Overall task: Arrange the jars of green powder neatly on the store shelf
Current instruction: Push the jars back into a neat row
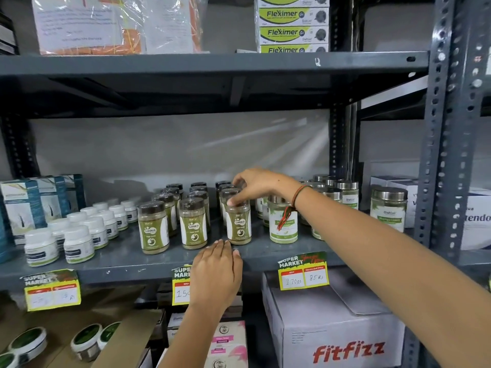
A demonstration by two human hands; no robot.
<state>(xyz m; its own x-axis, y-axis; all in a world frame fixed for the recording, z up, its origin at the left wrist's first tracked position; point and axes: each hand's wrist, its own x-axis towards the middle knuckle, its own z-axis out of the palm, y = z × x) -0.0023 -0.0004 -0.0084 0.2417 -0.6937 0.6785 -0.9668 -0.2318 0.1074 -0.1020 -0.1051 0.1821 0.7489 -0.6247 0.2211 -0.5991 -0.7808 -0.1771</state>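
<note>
My right hand [261, 185] is gripping the dark cap of the front jar [238, 223] in the third row of green powder jars, fingers closed around it. My left hand [216, 274] is lying flat and open on the shelf edge [127, 272], holding nothing. I think I should be sliding this jar forward to line up with its two neighbours [172, 228]. The steel-lid jars [283, 221] are standing just beside, so room on the right is small.

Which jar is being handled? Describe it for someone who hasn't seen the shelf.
On the middle shelf, find the brown-lidded jars of green powder. It is the front jar of the rightmost row, and the only one with the right hand on its lid.
</note>
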